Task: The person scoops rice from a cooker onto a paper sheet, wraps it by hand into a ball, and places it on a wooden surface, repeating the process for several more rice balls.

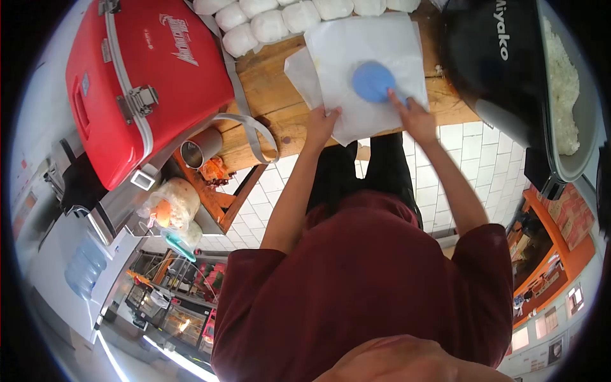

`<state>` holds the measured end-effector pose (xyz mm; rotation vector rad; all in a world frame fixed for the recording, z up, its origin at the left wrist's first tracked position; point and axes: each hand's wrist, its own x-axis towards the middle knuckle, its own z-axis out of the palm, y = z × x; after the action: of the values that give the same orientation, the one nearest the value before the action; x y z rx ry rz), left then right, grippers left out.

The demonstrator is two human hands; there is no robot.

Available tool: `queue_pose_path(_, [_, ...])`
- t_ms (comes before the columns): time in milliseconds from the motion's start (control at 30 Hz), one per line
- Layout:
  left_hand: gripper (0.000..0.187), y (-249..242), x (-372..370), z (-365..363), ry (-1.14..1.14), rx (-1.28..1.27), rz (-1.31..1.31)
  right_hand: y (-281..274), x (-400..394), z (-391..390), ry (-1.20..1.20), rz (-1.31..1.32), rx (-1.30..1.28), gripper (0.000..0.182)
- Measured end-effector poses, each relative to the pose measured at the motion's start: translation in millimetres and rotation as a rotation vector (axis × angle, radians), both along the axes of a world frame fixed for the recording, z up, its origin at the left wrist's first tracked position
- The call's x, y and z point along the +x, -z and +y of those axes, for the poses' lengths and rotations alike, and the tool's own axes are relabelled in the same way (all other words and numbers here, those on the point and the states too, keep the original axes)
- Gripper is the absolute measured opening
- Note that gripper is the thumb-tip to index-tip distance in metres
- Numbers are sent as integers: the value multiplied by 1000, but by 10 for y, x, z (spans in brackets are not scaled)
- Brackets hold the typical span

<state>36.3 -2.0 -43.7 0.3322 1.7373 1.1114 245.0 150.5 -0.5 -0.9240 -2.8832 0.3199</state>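
Observation:
A white paper sheet point(344, 48) lies over other sheets on the wooden table point(270, 79). My left hand point(323, 125) pinches the lower left edge of the paper between thumb and fingers. On the paper is a smooth, round blue plastic dish point(371, 81), slightly blurred. My right hand point(417, 120) has one digit over the dish's lower right rim, with the other fingers beside it above the paper; whether they grip under the rim I cannot tell.
Rows of white wrapped bundles point(270, 27) line the table's back. A black Miyako rice cooker point(490, 63) holding white rice point(561, 95) stands at right. At left are a red cooler box point(172, 70), a grey strap point(258, 134) and a metal cup point(202, 148).

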Motion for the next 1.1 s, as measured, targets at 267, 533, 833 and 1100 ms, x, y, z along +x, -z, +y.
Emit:
queue_pose_path(267, [28, -44, 2, -10, 29, -47, 17, 47, -30, 186, 34, -44, 91, 72])
queue_pose_path(533, [27, -57, 35, -24, 79, -69, -14, 10, -184, -70, 172, -147, -29, 72])
queue_pose_path(833, [23, -151, 99, 28, -21, -3, -57, 56, -90, -160, 68, -4, 16, 68])
queue_pose_path(1100, [25, -310, 129, -17, -33, 15, -107, -409, -90, -98, 34, -97, 111, 68])
